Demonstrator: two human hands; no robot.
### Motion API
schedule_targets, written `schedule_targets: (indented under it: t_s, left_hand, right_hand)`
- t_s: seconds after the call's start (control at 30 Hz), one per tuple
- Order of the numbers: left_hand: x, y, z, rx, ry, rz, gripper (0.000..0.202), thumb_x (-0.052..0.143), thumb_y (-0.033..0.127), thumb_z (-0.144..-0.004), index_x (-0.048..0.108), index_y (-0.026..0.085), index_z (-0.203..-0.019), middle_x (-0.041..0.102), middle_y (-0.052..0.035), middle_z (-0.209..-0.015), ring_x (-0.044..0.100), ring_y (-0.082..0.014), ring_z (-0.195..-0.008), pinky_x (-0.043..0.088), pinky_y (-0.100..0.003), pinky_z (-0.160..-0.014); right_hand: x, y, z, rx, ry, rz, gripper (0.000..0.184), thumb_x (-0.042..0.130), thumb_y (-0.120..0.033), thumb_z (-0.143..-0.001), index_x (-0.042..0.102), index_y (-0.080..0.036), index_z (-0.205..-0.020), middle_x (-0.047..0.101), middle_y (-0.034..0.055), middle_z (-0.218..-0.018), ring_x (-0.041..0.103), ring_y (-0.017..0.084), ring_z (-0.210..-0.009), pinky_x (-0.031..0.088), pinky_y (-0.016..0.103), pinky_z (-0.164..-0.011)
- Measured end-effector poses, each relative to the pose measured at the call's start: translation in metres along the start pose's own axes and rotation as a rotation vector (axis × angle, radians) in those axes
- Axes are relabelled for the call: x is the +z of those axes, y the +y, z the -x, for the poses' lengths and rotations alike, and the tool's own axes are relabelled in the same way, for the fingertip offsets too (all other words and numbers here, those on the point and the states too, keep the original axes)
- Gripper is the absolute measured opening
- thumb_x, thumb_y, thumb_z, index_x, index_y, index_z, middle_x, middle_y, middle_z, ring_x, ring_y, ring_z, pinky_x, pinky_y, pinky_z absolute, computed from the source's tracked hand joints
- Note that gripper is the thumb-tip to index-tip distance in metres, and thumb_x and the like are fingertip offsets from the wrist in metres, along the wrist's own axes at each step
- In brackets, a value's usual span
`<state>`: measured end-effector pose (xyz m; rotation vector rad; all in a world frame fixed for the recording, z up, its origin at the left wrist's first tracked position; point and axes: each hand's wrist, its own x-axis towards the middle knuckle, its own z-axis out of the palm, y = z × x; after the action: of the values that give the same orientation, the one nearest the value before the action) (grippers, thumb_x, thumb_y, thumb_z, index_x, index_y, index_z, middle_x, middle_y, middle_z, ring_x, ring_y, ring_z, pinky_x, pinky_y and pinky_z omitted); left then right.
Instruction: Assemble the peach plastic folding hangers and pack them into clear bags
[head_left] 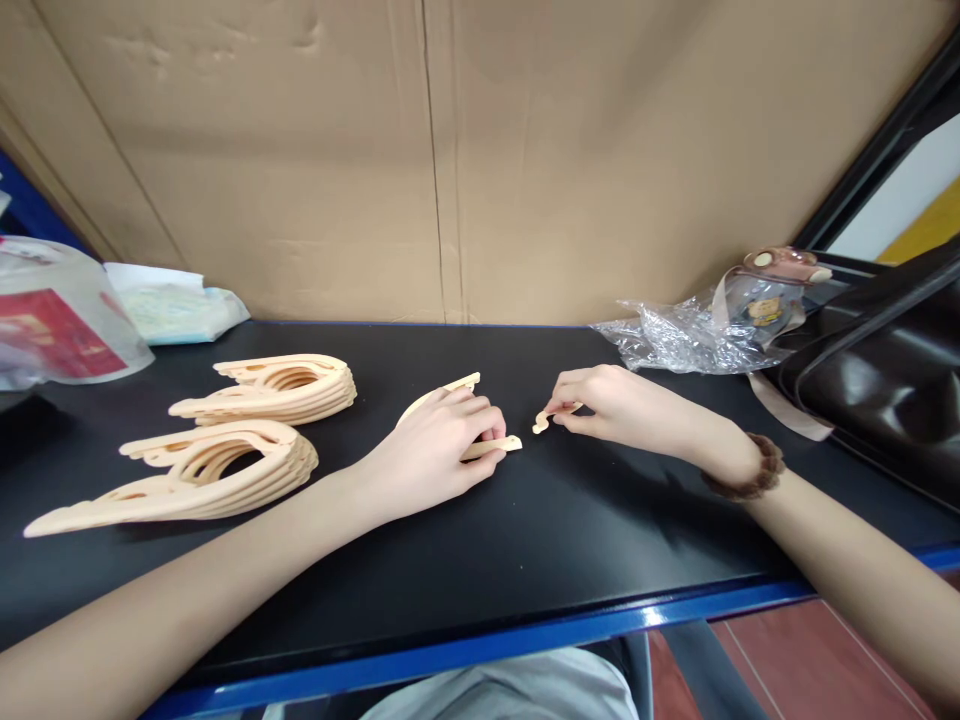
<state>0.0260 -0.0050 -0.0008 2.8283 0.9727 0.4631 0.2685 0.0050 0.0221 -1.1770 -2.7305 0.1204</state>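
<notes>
My left hand (446,440) lies over a cream curved plastic piece (512,444), its thumb and fingers closed on the near arm. The far arm of that piece shows beyond the knuckles, and its middle is hidden under the hand. A short distance to the right, my right hand (607,405) pinches a small cream hook-shaped piece (541,422) between thumb and fingers. The hook's tip points toward the curved piece, with a small gap between them. Left of my hands lie two stacks of similar cream curved pieces, a near stack (292,465) and a far stack (334,390).
A black tabletop (480,560) with a blue front edge carries everything. Cardboard (525,160) stands upright behind it. At right are crinkled clear plastic (667,335), a clear bottle (761,300) and a dark bag (885,370). A clear container (67,310) and a soft packet (180,305) stand at left.
</notes>
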Motion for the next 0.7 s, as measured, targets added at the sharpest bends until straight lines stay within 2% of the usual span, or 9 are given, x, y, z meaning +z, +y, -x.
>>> schedule_targets:
  t_s: [0.13, 0.23, 0.33, 0.47, 0.57, 0.63, 0.7]
  left_hand:
    - [0.000, 0.000, 0.001, -0.038, 0.042, 0.058, 0.006, 0.048, 0.023, -0.086, 0.052, 0.022, -0.081, 0.058, 0.0017, -0.081, 0.056, -0.0171, -0.082, 0.040, -0.034, -0.085]
    - [-0.001, 0.001, 0.002, -0.049, 0.046, 0.093, 0.003, 0.050, 0.021, -0.083, 0.052, 0.022, -0.081, 0.058, 0.0021, -0.080, 0.055, -0.0164, -0.078, 0.041, -0.032, -0.080]
    - [-0.003, 0.002, 0.002, -0.025, 0.033, 0.112, 0.003, 0.051, 0.020, -0.082, 0.052, 0.022, -0.080, 0.057, 0.0028, -0.078, 0.054, -0.0155, -0.076, 0.040, -0.033, -0.084]
    - [-0.004, 0.001, 0.001, -0.009, 0.010, 0.129, 0.003, 0.051, 0.021, -0.082, 0.051, 0.021, -0.079, 0.054, 0.0040, -0.074, 0.052, -0.0144, -0.073, 0.039, -0.034, -0.087]
    - [-0.003, -0.001, 0.001, -0.013, 0.006, 0.148, 0.005, 0.048, 0.024, -0.087, 0.049, 0.022, -0.082, 0.053, 0.0037, -0.075, 0.051, -0.0146, -0.072, 0.040, -0.034, -0.085]
    - [-0.001, -0.003, 0.001, -0.010, 0.024, 0.143, 0.006, 0.044, 0.026, -0.089, 0.047, 0.022, -0.085, 0.054, 0.0030, -0.078, 0.052, -0.0153, -0.074, 0.039, -0.034, -0.085]
    - [0.000, -0.004, 0.001, -0.003, 0.047, 0.126, 0.006, 0.042, 0.025, -0.090, 0.044, 0.023, -0.085, 0.053, 0.0026, -0.078, 0.052, -0.0160, -0.076, 0.040, -0.034, -0.085]
  right_hand:
    - [0.004, 0.001, -0.002, -0.050, 0.054, 0.013, 0.028, 0.036, -0.020, -0.096, 0.061, -0.016, -0.084, 0.059, 0.0060, -0.086, 0.054, 0.017, -0.079, 0.040, 0.030, -0.073]
    - [0.009, 0.001, -0.004, -0.049, 0.055, -0.133, 0.024, 0.032, -0.016, -0.095, 0.052, -0.018, -0.082, 0.055, 0.0027, -0.081, 0.050, 0.014, -0.072, 0.039, 0.028, -0.069]
    - [0.011, -0.001, -0.004, -0.021, 0.034, -0.320, 0.020, 0.031, -0.018, -0.096, 0.047, -0.019, -0.082, 0.052, -0.0005, -0.076, 0.046, 0.013, -0.067, 0.037, 0.027, -0.066]
    - [0.010, -0.006, -0.003, 0.055, 0.011, -0.508, 0.025, 0.028, -0.030, -0.099, 0.044, -0.020, -0.082, 0.046, -0.0021, -0.075, 0.042, 0.012, -0.068, 0.036, 0.026, -0.067]
    - [0.006, -0.010, -0.001, 0.127, -0.061, -0.607, 0.027, 0.032, -0.044, -0.098, 0.046, -0.022, -0.094, 0.046, -0.0030, -0.078, 0.041, 0.012, -0.069, 0.036, 0.026, -0.067]
    - [0.005, -0.011, 0.000, 0.121, -0.125, -0.651, 0.029, 0.036, -0.049, -0.095, 0.045, -0.023, -0.104, 0.047, -0.0033, -0.079, 0.040, 0.012, -0.070, 0.037, 0.026, -0.068]
    - [0.004, -0.012, 0.001, 0.096, -0.166, -0.684, 0.031, 0.038, -0.051, -0.094, 0.045, -0.023, -0.105, 0.045, -0.0035, -0.078, 0.040, 0.011, -0.070, 0.037, 0.025, -0.067]
